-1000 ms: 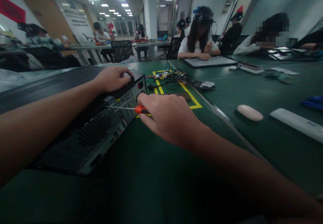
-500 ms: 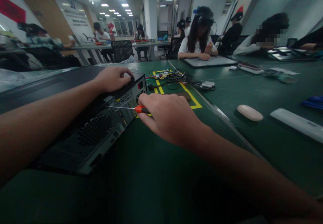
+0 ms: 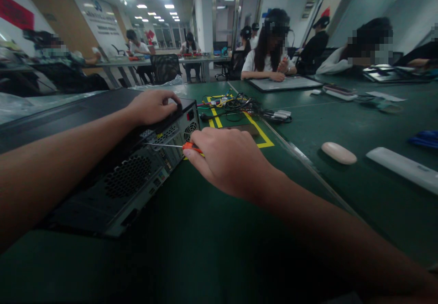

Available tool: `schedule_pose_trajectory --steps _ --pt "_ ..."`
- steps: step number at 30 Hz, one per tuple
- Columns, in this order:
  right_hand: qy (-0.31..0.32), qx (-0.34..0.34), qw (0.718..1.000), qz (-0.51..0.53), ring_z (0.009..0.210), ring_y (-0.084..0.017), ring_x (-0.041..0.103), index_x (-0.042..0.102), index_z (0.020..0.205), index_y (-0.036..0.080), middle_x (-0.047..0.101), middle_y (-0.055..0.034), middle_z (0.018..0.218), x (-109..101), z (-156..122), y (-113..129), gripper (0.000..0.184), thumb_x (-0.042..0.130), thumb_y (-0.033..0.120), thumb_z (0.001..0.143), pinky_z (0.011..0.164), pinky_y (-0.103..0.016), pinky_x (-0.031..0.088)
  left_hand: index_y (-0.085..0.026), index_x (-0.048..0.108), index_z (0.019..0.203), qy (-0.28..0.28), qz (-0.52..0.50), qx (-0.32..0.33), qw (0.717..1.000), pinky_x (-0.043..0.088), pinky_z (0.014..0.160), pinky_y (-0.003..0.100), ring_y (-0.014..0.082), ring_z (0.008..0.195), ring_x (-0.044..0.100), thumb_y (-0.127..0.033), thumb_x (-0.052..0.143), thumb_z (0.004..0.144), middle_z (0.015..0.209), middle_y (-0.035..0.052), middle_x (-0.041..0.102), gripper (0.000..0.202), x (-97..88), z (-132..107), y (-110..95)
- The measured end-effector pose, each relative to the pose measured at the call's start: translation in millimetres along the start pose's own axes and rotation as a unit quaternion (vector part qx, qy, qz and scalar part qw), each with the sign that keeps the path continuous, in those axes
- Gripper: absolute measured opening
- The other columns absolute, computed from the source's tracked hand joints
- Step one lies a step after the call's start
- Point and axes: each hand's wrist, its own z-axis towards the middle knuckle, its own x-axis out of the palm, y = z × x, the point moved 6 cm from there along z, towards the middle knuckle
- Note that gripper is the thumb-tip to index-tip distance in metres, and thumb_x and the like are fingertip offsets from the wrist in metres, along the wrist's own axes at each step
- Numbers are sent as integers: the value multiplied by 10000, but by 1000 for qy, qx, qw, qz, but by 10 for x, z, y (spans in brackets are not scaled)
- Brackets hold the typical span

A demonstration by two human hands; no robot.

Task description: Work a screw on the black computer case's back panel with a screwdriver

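A black desktop computer case [image 3: 102,105] lies at the left with its rear panel facing me, showing vents, ports and expansion slots. My left hand [image 3: 153,107] rests on the case top near the rear edge, fingers bent, thumb apart from the index finger, nothing held. My right hand [image 3: 229,162] is closed around the orange-and-black handle of a screwdriver [image 3: 187,146]. The thin shaft points left, and its tip is at the rear panel near the top edge. Whether the tip sits in a screw is too small to tell.
Beyond my right hand lie a tangle of cables [image 3: 244,104] and a dark flat object [image 3: 242,130] by yellow tape. To the right are a pale oval case [image 3: 338,153] and a long white object [image 3: 404,167]. A person [image 3: 270,53] works across the table.
My right hand's grip on the screwdriver has shifted slightly, and the handle looks turned, showing more orange. The shaft stays at the same spot; my left hand and the case have not moved.
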Motion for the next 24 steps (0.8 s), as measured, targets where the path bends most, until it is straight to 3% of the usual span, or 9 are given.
schedule_pose_trajectory --steps 5,8,24 --pt "-6 -16 1000 4 921 -277 775 690 1255 191 822 -77 1072 -22 -5 10 249 598 360 1097 611 -358 286 -198 842 1289 1 -3 -1 1000 468 797 411 273 781 612 -414 591 898 818 78 706 512 -12 4 1" --pt "1 -15 1000 -8 910 -263 773 665 1325 211 824 -72 1109 -14 2 1 262 555 298 1103 609 -353 296 -221 845 1280 -3 -1 -1 1000 470 787 403 272 787 619 -406 597 900 803 70 700 490 -13 8 5" --pt "11 -4 1000 -3 912 -267 766 677 1370 223 821 -76 1094 -19 3 1 315 508 282 1111 618 -349 299 -234 847 1263 -5 -4 2 1000 447 764 398 266 770 610 -410 589 888 805 67 701 488 -4 18 23"
